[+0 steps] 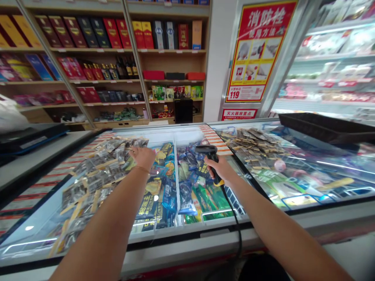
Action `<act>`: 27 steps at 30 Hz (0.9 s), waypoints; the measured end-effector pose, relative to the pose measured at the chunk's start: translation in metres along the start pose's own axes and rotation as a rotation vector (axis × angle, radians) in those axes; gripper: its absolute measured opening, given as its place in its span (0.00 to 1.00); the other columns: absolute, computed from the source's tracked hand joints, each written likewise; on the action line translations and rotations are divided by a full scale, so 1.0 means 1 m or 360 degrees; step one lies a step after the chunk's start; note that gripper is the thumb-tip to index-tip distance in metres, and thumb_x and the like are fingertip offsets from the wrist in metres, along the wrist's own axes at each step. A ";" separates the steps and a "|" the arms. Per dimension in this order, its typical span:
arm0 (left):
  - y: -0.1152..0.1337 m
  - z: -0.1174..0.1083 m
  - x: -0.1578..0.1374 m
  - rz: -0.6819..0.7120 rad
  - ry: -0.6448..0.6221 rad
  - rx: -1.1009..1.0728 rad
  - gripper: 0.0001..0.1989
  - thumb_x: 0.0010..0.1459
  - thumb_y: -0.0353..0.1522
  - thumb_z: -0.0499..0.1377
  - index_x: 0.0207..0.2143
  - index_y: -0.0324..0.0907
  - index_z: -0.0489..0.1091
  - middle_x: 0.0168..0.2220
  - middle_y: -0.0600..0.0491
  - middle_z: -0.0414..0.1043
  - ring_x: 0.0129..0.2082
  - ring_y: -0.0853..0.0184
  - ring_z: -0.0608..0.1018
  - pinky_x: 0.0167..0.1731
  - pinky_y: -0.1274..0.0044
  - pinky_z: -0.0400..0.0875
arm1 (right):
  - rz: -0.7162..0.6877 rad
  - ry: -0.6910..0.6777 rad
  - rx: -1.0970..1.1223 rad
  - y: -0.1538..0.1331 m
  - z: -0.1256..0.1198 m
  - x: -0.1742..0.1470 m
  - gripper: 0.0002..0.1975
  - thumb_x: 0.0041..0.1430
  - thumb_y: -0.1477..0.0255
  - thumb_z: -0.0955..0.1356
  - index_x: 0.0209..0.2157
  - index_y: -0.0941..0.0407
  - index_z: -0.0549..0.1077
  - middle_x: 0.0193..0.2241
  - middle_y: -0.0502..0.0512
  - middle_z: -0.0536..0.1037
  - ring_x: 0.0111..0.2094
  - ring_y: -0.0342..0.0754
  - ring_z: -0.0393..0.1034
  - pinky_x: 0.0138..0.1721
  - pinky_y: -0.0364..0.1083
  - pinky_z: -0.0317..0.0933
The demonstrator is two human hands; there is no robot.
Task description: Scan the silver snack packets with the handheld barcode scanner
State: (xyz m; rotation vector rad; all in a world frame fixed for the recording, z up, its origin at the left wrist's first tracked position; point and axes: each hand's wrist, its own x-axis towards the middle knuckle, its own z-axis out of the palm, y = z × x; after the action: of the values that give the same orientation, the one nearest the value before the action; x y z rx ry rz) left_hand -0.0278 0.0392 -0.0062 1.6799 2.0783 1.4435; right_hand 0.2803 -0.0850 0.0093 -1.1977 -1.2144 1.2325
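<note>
My right hand (218, 169) is wrapped round the grip of a black barcode scanner (207, 149), whose cable hangs over the freezer's front edge. The scanner is held above the freezer compartment of bagged ice creams (187, 195). To the left, my left hand (142, 157) is at the far end of a pile of small clear packets with wooden sticks (101, 171), lying on the glass lid. Its fingers are curled and partly hidden; what they hold, if anything, I cannot make out.
A second pile of stick packets (253, 142) lies on the right lid, near a black tray (325, 127). A dark device (31, 138) stands on the left counter. Behind the freezer (164, 240) are shelves of boxes (172, 50) and a red fire-hydrant poster (260, 50).
</note>
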 end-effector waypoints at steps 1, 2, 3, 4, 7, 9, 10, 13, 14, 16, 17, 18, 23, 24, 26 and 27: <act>0.003 0.001 -0.002 0.0023 0.0003 0.0056 0.12 0.55 0.38 0.60 0.28 0.37 0.73 0.50 0.27 0.70 0.69 0.32 0.45 0.60 0.40 0.34 | 0.0003 0.0001 0.0003 -0.001 0.000 0.000 0.19 0.48 0.59 0.73 0.36 0.54 0.65 0.18 0.41 0.67 0.13 0.39 0.60 0.14 0.40 0.56; 0.007 0.002 -0.004 0.0057 -0.0004 0.0133 0.11 0.56 0.37 0.60 0.25 0.37 0.72 0.48 0.27 0.70 0.68 0.32 0.49 0.60 0.41 0.36 | 0.0003 -0.0003 0.0003 -0.002 0.000 -0.001 0.19 0.48 0.59 0.73 0.36 0.54 0.65 0.18 0.41 0.67 0.13 0.39 0.60 0.14 0.40 0.56; 0.011 0.004 -0.007 0.0083 -0.0009 0.0193 0.11 0.55 0.35 0.60 0.23 0.38 0.70 0.46 0.28 0.71 0.66 0.33 0.53 0.60 0.42 0.38 | -0.0001 -0.0008 -0.0001 -0.002 0.001 -0.001 0.19 0.48 0.59 0.73 0.36 0.54 0.65 0.18 0.41 0.67 0.13 0.39 0.60 0.14 0.40 0.56; 0.016 0.007 -0.011 0.0122 -0.0027 0.0243 0.11 0.55 0.33 0.60 0.21 0.39 0.69 0.45 0.29 0.71 0.65 0.33 0.56 0.61 0.43 0.40 | -0.0007 -0.0012 -0.0004 -0.002 0.001 -0.002 0.19 0.48 0.59 0.73 0.36 0.54 0.65 0.18 0.41 0.67 0.13 0.39 0.60 0.14 0.40 0.56; 0.033 0.022 -0.032 0.0300 -0.0143 0.0385 0.12 0.53 0.31 0.62 0.19 0.40 0.67 0.40 0.32 0.73 0.60 0.35 0.63 0.60 0.44 0.44 | -0.0036 -0.0018 -0.0005 0.000 0.002 -0.003 0.19 0.48 0.59 0.74 0.35 0.54 0.66 0.18 0.41 0.68 0.13 0.39 0.60 0.14 0.40 0.56; 0.048 0.037 -0.050 0.0357 -0.0208 0.0401 0.12 0.48 0.30 0.66 0.18 0.41 0.67 0.37 0.34 0.74 0.57 0.36 0.66 0.60 0.45 0.46 | -0.0070 -0.0019 -0.0002 0.001 0.001 -0.003 0.19 0.48 0.59 0.74 0.35 0.54 0.66 0.18 0.41 0.68 0.13 0.39 0.60 0.14 0.40 0.56; 0.056 0.044 -0.060 0.0379 -0.0243 0.0392 0.12 0.45 0.30 0.68 0.17 0.41 0.67 0.36 0.35 0.74 0.56 0.37 0.67 0.60 0.46 0.47 | -0.0082 -0.0023 -0.0001 0.001 0.001 -0.004 0.19 0.49 0.59 0.74 0.35 0.54 0.66 0.18 0.41 0.68 0.13 0.39 0.60 0.14 0.40 0.56; 0.081 0.060 -0.082 0.0415 -0.0350 0.0178 0.12 0.40 0.27 0.70 0.17 0.42 0.68 0.32 0.37 0.75 0.53 0.38 0.70 0.60 0.49 0.51 | -0.0085 -0.0018 0.0006 0.000 -0.002 -0.006 0.18 0.49 0.61 0.74 0.36 0.54 0.66 0.18 0.42 0.68 0.14 0.39 0.61 0.15 0.40 0.57; 0.088 0.062 -0.086 0.0389 -0.0350 0.0098 0.11 0.40 0.27 0.70 0.17 0.42 0.69 0.31 0.38 0.75 0.52 0.39 0.71 0.60 0.50 0.53 | -0.0078 -0.0004 0.0015 -0.001 -0.003 -0.006 0.18 0.49 0.62 0.74 0.36 0.54 0.66 0.18 0.42 0.68 0.14 0.39 0.61 0.14 0.40 0.57; 0.099 0.060 -0.089 0.0317 -0.0338 0.0088 0.06 0.44 0.30 0.68 0.23 0.41 0.73 0.34 0.37 0.77 0.52 0.41 0.72 0.59 0.51 0.55 | -0.0070 0.0032 0.0036 -0.001 -0.004 -0.007 0.17 0.49 0.62 0.74 0.36 0.55 0.67 0.18 0.42 0.68 0.13 0.39 0.61 0.14 0.40 0.57; 0.102 0.057 -0.088 0.0286 -0.0332 0.0174 0.06 0.48 0.32 0.66 0.29 0.40 0.76 0.39 0.36 0.77 0.53 0.42 0.72 0.59 0.52 0.56 | -0.0068 0.0045 0.0039 -0.001 -0.004 -0.007 0.16 0.49 0.63 0.73 0.35 0.55 0.66 0.18 0.42 0.68 0.13 0.39 0.61 0.14 0.40 0.56; 0.103 0.054 -0.087 0.0254 -0.0331 0.0303 0.11 0.52 0.35 0.64 0.37 0.39 0.77 0.45 0.35 0.76 0.54 0.42 0.71 0.58 0.52 0.57 | -0.0066 0.0053 0.0039 -0.002 -0.004 -0.007 0.16 0.49 0.63 0.73 0.35 0.55 0.66 0.17 0.42 0.68 0.13 0.39 0.61 0.14 0.40 0.56; 0.093 0.046 -0.082 0.0054 -0.0503 0.0774 0.31 0.61 0.49 0.56 0.56 0.35 0.71 0.60 0.30 0.67 0.62 0.41 0.65 0.58 0.54 0.59 | -0.0062 0.0039 0.0015 -0.002 0.000 -0.008 0.15 0.51 0.63 0.73 0.33 0.54 0.65 0.17 0.42 0.67 0.13 0.40 0.60 0.13 0.40 0.54; 0.091 0.046 -0.081 0.0055 -0.0557 0.0792 0.30 0.61 0.50 0.55 0.55 0.36 0.72 0.60 0.32 0.67 0.63 0.42 0.65 0.58 0.55 0.59 | -0.0056 0.0032 0.0003 -0.002 0.001 -0.009 0.15 0.51 0.63 0.72 0.33 0.54 0.65 0.17 0.42 0.68 0.13 0.39 0.60 0.13 0.40 0.54; 0.088 0.049 -0.081 0.0081 -0.0599 0.0760 0.26 0.61 0.49 0.57 0.52 0.39 0.73 0.59 0.34 0.69 0.63 0.43 0.66 0.59 0.55 0.59 | -0.0039 0.0019 -0.0029 -0.002 0.003 -0.010 0.14 0.51 0.64 0.73 0.33 0.54 0.65 0.17 0.42 0.67 0.13 0.39 0.60 0.13 0.40 0.54; 0.087 0.051 -0.080 0.0079 -0.0590 0.0706 0.24 0.60 0.47 0.59 0.50 0.39 0.74 0.58 0.34 0.70 0.63 0.43 0.66 0.59 0.55 0.59 | -0.0025 0.0012 -0.0041 -0.002 0.003 -0.010 0.14 0.51 0.64 0.73 0.33 0.54 0.65 0.17 0.42 0.67 0.13 0.39 0.60 0.13 0.40 0.54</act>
State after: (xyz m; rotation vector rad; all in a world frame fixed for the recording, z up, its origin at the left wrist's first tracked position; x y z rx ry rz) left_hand 0.0951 -0.0005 -0.0087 1.9707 2.2508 0.6292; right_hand 0.2772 -0.0955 0.0115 -1.2083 -1.2356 1.2031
